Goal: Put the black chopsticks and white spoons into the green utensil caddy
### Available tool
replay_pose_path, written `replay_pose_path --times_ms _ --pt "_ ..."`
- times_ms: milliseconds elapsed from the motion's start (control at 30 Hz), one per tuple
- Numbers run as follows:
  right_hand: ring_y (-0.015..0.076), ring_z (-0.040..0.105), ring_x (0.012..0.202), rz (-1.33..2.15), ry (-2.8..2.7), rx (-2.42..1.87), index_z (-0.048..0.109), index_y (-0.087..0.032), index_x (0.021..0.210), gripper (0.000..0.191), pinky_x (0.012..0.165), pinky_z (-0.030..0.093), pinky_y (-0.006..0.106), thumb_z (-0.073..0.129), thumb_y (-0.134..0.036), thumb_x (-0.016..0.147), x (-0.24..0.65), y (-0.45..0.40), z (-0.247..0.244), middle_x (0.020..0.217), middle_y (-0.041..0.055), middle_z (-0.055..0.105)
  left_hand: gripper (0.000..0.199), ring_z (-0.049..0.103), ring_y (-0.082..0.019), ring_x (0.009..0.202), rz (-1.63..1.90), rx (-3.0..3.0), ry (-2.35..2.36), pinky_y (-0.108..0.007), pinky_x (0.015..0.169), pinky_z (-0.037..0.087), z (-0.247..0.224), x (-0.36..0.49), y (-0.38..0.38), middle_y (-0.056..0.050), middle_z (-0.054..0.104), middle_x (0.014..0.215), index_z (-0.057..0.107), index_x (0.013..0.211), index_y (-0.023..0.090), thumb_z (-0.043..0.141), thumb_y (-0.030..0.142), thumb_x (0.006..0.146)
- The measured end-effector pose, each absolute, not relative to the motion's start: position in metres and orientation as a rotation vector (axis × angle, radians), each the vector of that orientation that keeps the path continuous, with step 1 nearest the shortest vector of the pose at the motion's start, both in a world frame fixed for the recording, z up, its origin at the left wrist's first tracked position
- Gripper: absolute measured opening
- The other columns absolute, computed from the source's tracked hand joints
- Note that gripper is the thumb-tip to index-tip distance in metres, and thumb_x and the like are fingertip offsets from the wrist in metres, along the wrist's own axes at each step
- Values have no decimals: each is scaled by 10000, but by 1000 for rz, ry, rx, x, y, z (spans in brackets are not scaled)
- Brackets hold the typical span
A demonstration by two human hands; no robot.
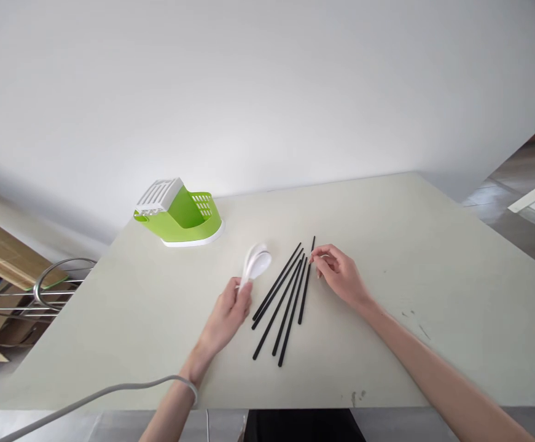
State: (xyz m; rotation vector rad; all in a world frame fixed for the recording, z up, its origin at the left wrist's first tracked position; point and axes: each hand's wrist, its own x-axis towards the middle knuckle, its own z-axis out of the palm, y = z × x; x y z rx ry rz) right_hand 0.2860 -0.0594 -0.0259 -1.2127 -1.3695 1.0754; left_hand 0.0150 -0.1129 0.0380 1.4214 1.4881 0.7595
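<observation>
My left hand (228,310) is closed around the handles of white soup spoons (260,264), which look stacked together. Their bowls point away from me, left of the chopsticks. Several black chopsticks (276,307) lie fanned out on the table between my hands. On the right, my right hand (338,273) has its fingers curled, thumb and fingertips pinched at the upper part of the rightmost chopstick (304,294). That chopstick's lower end rests close to the others; the fingers cover a short stretch of it.
A green and white utensil holder (179,221) stands at the back left of the pale table (387,221), near the wall. A grey cable (124,388) crosses my left forearm. Left of the table are a metal rack (41,294) and cardboard (9,252).
</observation>
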Motion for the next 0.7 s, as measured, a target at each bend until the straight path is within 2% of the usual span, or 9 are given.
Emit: replay_pose_path --times_ms 100,167,200,300,367,467,533,633,700 --pt "187 656 778 1194 -1275 -1041 583 -275 1252 412 617 526 328 635 -556 955 287 -59 -20 1210 95 696 434 322 -102 530 749 1377 1325 -240 497 282 32 54 -103 98 353 621 443 939 237 496 666 981" --pt "213 682 866 1252 -1245 -983 502 -307 1410 603 662 562 347 688 -595 914 288 -58 -16 1285 99 684 442 324 -96 528 731 1345 1247 -236 489 286 27 78 -96 94 376 638 439 948 237 500 674 974" --pt "225 689 901 1273 -1235 -977 497 -310 1430 640 698 576 359 702 -608 902 289 -58 -15 1288 97 692 441 337 -94 528 710 1341 1220 -237 488 298 26 89 -94 89 399 649 441 951 236 504 672 971" --pt "230 703 880 1305 -1166 -1016 621 -271 1254 509 713 572 352 696 -633 904 292 -57 -13 1130 77 758 410 396 -98 524 612 1373 1153 -244 491 339 27 116 -91 70 468 669 458 966 229 488 637 991" --pt "207 694 757 1319 -1081 -1032 642 -249 1097 441 598 527 316 687 -645 906 294 -55 -13 994 61 773 388 452 -109 527 532 1430 1101 -256 506 374 31 125 -90 56 521 674 490 995 221 450 606 1018" --pt "176 655 615 1313 -989 -1049 597 -240 1017 465 456 421 271 681 -680 891 300 -48 -16 876 40 760 426 566 -142 602 457 1599 1093 -284 583 441 37 127 -89 13 626 720 584 981 211 398 589 1046" --pt "170 646 574 1275 -973 -1115 568 -238 1009 502 438 421 264 691 -704 868 305 -43 -19 826 26 749 425 644 -174 747 563 1738 1193 -303 686 486 37 121 -84 -29 707 848 644 969 210 424 565 1047" --pt "172 650 541 1258 -1011 -1228 527 -245 1016 540 428 451 268 696 -729 848 313 -37 -25 807 12 749 345 679 -211 970 910 1852 1394 -332 866 508 31 102 -70 -70 749 1041 685 995 211 495 496 1035" --pt "181 664 545 1252 -1071 -1271 518 -249 1014 535 415 444 268 657 -745 868 316 -35 -29 826 18 757 338 688 -216 998 1055 1823 1485 -339 899 509 24 85 -59 -78 755 1035 690 961 207 499 477 1034"
